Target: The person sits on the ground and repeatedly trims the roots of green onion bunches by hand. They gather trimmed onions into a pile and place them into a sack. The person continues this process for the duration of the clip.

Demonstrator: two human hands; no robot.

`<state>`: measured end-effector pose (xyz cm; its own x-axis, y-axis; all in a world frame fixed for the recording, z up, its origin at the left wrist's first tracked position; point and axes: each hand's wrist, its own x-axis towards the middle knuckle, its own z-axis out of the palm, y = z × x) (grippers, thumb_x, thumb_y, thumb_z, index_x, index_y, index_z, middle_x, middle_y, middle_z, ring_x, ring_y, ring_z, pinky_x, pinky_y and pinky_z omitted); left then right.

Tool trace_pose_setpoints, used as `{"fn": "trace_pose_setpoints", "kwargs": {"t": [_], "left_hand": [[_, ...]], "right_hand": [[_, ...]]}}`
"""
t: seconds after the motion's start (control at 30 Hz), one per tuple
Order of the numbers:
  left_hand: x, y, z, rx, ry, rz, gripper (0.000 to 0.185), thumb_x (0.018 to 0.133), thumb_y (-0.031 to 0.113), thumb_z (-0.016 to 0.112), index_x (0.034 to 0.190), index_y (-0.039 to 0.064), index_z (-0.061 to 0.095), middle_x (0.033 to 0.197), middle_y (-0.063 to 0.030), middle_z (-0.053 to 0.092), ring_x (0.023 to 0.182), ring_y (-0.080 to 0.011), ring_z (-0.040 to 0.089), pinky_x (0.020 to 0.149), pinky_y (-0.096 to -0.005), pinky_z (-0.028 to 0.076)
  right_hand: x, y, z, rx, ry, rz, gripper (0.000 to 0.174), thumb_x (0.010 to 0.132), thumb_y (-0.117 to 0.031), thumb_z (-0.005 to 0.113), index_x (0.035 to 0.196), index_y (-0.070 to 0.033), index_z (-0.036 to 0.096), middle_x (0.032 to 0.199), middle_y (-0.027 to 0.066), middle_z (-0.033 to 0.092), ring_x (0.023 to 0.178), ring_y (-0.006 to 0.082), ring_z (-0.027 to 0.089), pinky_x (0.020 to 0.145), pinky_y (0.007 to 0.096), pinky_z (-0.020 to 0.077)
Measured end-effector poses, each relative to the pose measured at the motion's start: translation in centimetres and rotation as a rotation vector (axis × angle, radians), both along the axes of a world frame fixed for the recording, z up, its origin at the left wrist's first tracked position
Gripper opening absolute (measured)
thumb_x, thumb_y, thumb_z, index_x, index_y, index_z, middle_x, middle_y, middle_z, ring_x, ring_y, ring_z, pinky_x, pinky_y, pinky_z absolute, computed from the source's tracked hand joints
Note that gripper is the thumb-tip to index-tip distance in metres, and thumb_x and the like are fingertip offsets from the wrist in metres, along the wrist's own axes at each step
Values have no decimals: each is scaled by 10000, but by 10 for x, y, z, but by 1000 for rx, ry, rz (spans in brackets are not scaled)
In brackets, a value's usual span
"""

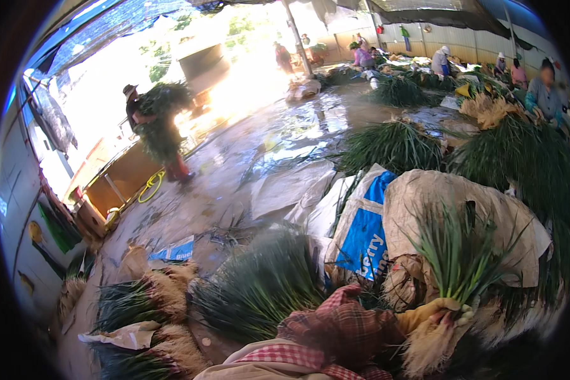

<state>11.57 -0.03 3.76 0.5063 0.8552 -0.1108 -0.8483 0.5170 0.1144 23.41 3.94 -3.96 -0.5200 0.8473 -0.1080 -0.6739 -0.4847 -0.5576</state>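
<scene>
My left hand, in a yellow glove below a plaid sleeve, grips a bunch of spring onions near its reddish bulbs. The leaves point up and the pale, stringy roots hang down. Pale gloved fingers on the bunch's right side appear to be my right hand; its arm is lost in shadow. Just behind the bunch, a beige woven sack drapes over the pile. To the left of my plaid sleeve lies a large heap of spring onions, leaves spread outward.
Rooted bundles lie at the lower left. A white-and-blue printed sack is beyond my sleeve. One person carries greens across the wet floor, near a yellow hose. Another person works behind a leafy pile at right.
</scene>
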Motion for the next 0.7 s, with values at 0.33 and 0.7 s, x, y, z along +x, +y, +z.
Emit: {"fn": "trace_pose_setpoints", "kwargs": {"t": [0.33,0.7], "left_hand": [[-41,-1,93,1042,1048,72,195,919,140,534,1045,37,639,903,-60,640,830,-171,620,748,-250,502],[-23,34,65,1110,1867,-138,234,909,143,533,1068,31,662,972,-89,685,888,-223,650,769,-317,526]], "right_hand": [[18,-26,42,330,-592,-112,307,972,-188,405,1149,38,515,930,79,611,779,159,588,706,256,496],[48,-63,54,539,-769,-165,309,957,-204,435,1116,41,538,917,96,619,717,174,577,654,268,486]]}}
